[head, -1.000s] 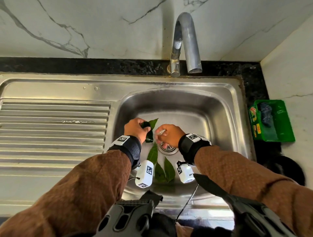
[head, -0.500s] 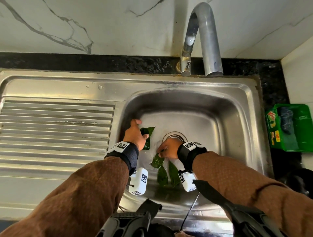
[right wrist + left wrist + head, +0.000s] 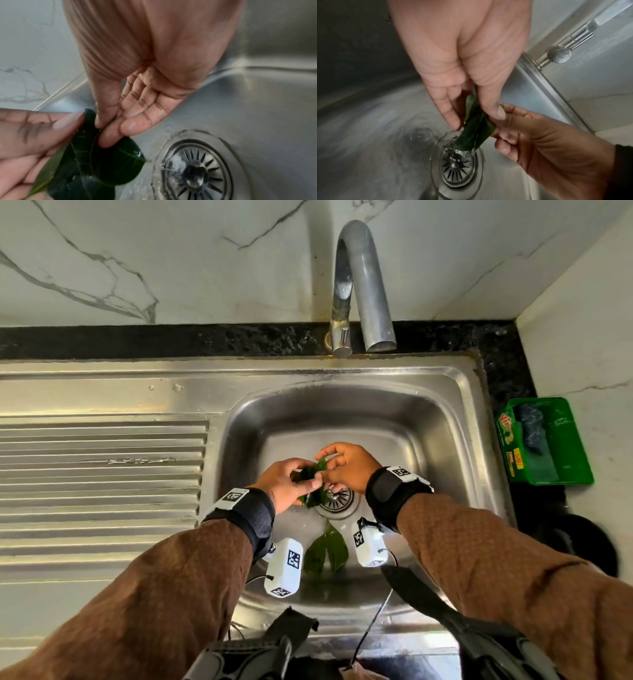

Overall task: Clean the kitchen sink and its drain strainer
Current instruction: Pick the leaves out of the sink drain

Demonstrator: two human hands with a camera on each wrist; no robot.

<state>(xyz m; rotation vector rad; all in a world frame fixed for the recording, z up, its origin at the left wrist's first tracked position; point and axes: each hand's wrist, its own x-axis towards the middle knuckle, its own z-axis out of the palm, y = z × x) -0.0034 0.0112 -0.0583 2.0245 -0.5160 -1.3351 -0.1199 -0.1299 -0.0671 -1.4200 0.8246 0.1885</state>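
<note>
While both hands [image 3: 318, 474] pinch leaves [image 3: 474, 129], strainer [image 3: 197, 171] wet

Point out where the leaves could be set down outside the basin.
Bare: the ribbed drainboard left of the basin, and the flat steel strip between it and the black counter edge. Crowded: the basin floor around the drain strainer, under both hands and leaves.

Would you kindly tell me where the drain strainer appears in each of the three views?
Head: drain strainer mid-frame on the basin floor, just below the right hand.
Left wrist: lower centre, beneath the held leaves.
Right wrist: lower right.
Shared landmark: the dark green leaves pinched by both hands.
</note>
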